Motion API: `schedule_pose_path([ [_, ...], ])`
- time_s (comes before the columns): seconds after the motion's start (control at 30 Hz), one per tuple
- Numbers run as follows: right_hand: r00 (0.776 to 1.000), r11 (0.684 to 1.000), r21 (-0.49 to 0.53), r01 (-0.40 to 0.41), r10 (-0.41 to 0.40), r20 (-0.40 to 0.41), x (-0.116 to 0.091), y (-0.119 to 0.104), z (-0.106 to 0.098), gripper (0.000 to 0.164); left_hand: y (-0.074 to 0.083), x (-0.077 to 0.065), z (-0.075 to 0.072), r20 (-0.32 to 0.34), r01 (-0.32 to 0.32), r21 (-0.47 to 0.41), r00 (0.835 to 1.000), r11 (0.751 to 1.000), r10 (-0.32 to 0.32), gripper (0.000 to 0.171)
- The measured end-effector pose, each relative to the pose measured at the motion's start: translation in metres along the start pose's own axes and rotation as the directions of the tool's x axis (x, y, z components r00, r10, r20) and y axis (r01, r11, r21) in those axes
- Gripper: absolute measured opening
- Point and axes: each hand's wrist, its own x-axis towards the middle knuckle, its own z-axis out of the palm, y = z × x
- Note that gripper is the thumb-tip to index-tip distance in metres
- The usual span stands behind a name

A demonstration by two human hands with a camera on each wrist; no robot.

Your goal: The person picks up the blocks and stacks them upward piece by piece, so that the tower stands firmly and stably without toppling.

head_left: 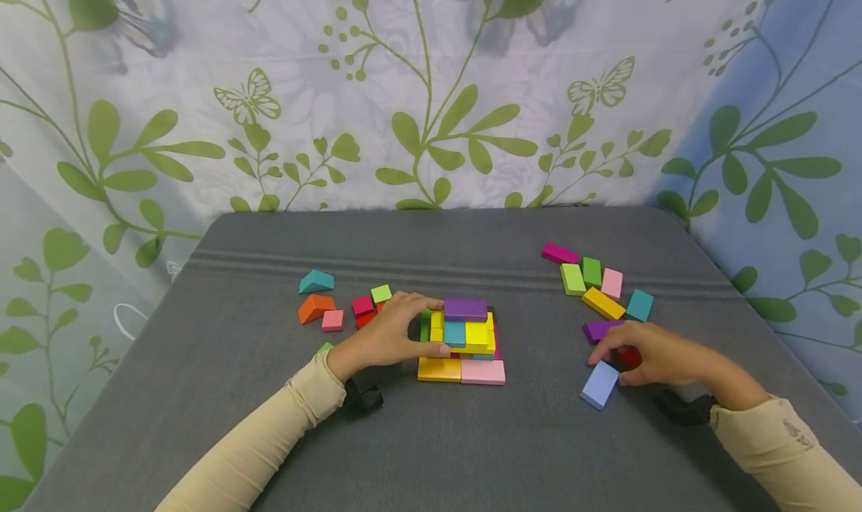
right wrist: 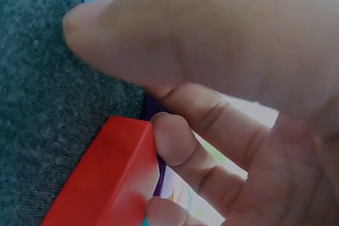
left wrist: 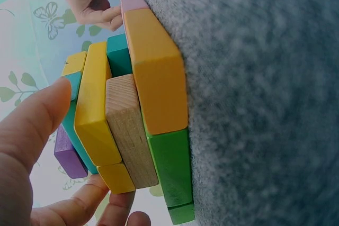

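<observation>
A low stack of coloured blocks stands mid-table, with yellow blocks (head_left: 477, 335), a teal block (head_left: 454, 334) and a purple block (head_left: 465, 309) on top. My left hand (head_left: 390, 331) holds the stack from its left side, thumb at the teal block's near end, fingers at the far side. Beneath show a bare wooden block (left wrist: 127, 125), an orange block (left wrist: 159, 78) and a green block (left wrist: 172, 165). On the right, my right hand (head_left: 656, 355) has its thumb and index finger about one end of a light blue block (head_left: 599, 385). A red block (right wrist: 106, 178) lies under its other fingers.
Behind my right hand lie loose blocks, among them a purple block (head_left: 599, 331), a yellow block (head_left: 603, 303) and a teal block (head_left: 640, 305). Left of the stack are an orange roof-shaped block (head_left: 315, 308), a teal triangular block (head_left: 316, 281) and small red and pink cubes.
</observation>
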Motion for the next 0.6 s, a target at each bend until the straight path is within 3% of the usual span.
schedule_pose_path([
  [0.37, 0.998, 1.0, 0.024, 0.018, -0.017, -0.056, 0.005, -0.008, 0.0, 0.036, -0.002, 0.0, 0.0, -0.005, -0.009, 0.002, 1.0, 1.0, 0.009, 0.074],
  [0.6, 0.982, 0.989, 0.07, 0.129, -0.117, -0.148, 0.017, -0.017, 0.006, 0.047, 0.0, -0.001, -0.001, -0.01, -0.009, 0.002, 1.0, 1.0, 0.009, 0.074],
])
